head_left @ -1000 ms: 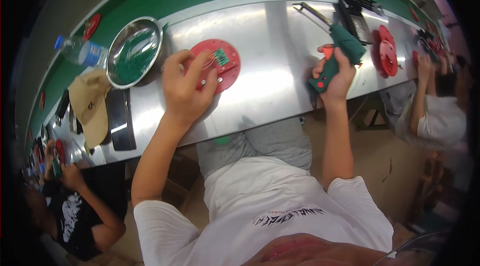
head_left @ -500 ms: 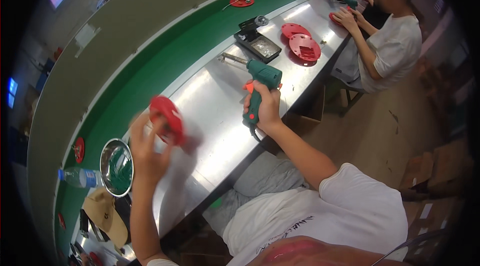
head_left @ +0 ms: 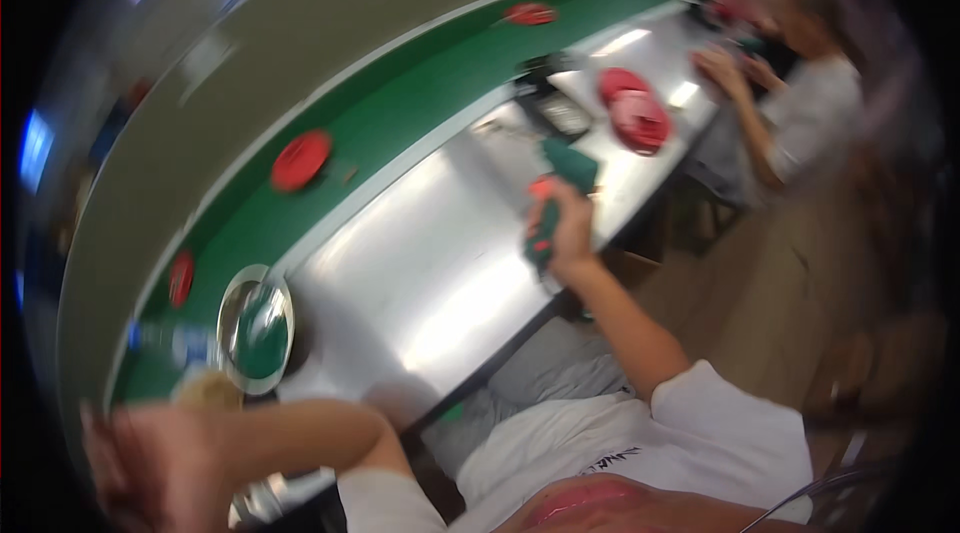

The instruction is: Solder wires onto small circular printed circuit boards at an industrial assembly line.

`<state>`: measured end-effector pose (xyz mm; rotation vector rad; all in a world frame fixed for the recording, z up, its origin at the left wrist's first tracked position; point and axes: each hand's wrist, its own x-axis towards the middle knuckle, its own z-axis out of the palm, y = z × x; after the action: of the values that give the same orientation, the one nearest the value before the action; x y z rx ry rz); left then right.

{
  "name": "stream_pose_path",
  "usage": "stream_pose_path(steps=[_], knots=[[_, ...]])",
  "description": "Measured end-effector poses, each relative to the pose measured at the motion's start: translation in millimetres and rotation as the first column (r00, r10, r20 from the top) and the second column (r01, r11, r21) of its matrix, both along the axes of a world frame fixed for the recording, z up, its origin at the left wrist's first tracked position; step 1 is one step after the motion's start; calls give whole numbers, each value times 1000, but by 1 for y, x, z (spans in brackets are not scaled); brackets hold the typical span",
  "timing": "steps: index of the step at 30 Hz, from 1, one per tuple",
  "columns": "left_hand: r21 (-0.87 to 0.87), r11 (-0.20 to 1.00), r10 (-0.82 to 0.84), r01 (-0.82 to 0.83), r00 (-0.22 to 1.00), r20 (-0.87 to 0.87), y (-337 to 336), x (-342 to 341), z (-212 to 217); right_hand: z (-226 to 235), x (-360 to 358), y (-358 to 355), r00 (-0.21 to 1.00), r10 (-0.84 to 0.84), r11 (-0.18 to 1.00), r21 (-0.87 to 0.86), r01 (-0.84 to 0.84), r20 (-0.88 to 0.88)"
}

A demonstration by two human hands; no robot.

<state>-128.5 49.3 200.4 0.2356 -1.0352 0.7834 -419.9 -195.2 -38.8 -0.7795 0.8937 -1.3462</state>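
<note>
From my end I see the right hand (head_left: 575, 230) wrapped around the handle of a green soldering gun (head_left: 572, 165), fingers folded in by its orange-red trigger. The soldering gun is held up over the right part of the steel worktop (head_left: 380, 283), its front end pointing away from the body, too blurred for me to make out the tip. The left hand (head_left: 165, 463) is down in the lower left corner, so smeared that I cannot tell how far its fingers are spread or whether they have hold of anything. Its forearm runs across just below a tan cap (head_left: 208, 390), of which I get only a part.

Just beyond that cap stand a clear bottle (head_left: 180, 341) and, beside it, a metal bowl (head_left: 288, 333) with green pieces inside (I can't separate one from another). A red disc (head_left: 300, 161) lies on the green strip (head_left: 400, 108) along the partition, with a smaller-looking red part (head_left: 180, 278) farther left. Past the soldering gun I have a black-framed tray (head_left: 540, 103) and, next to it, two overlapping red plates (head_left: 638, 121). At the upper right a co-worker (head_left: 815, 108) in a pale shirt sits at the same worktop
</note>
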Motion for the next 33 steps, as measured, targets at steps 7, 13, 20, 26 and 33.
stream_pose_path(steps=[7,13,20,26,33], knots=[[352,848,-434,397,900,28,30,-65,-35,-12,-7,-10,980,133,988,54,-142,148],[394,844,-411,364,911,40,33,-91,-39,0,-6,1,990,139,990,12,-139,19],[438,795,-464,420,886,-7,25,-105,-49,14,2,17,995,99,995,14,-99,-1],[434,775,-490,459,870,-45,19,-107,-47,15,3,22,994,112,994,4,-112,-7],[425,811,-416,402,907,-64,29,-92,-50,-2,-4,4,988,153,988,-26,-152,27]])
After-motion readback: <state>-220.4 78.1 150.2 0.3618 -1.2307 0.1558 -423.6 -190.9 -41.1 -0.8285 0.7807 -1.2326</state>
